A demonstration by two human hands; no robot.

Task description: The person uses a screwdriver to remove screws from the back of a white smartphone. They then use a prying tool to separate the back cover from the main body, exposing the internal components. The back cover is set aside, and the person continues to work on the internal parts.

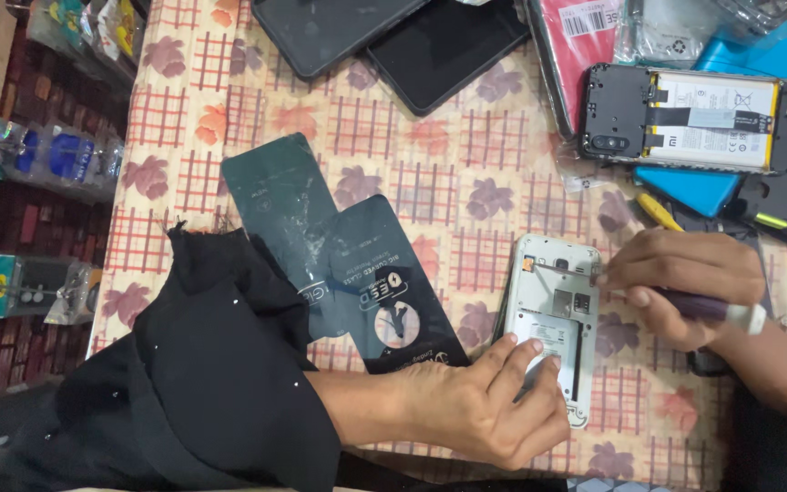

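A white phone (553, 314) lies open, back cover off, on the patterned tablecloth (466, 182). My left hand (475, 401) presses down on its lower end, fingers spread over the battery bay. My right hand (676, 278) grips a purple-handled screwdriver (712, 308) whose thin metal tip touches the upper part of the phone's frame. A black sleeve (202, 364) covers my left forearm.
Two dark flat sleeves (321, 246) lie left of the phone. A black phone with exposed battery (694, 118) rests on blue cases at the upper right. Two dark phones (393, 36) lie at the top. Packaged accessories (38, 155) hang beyond the table's left edge.
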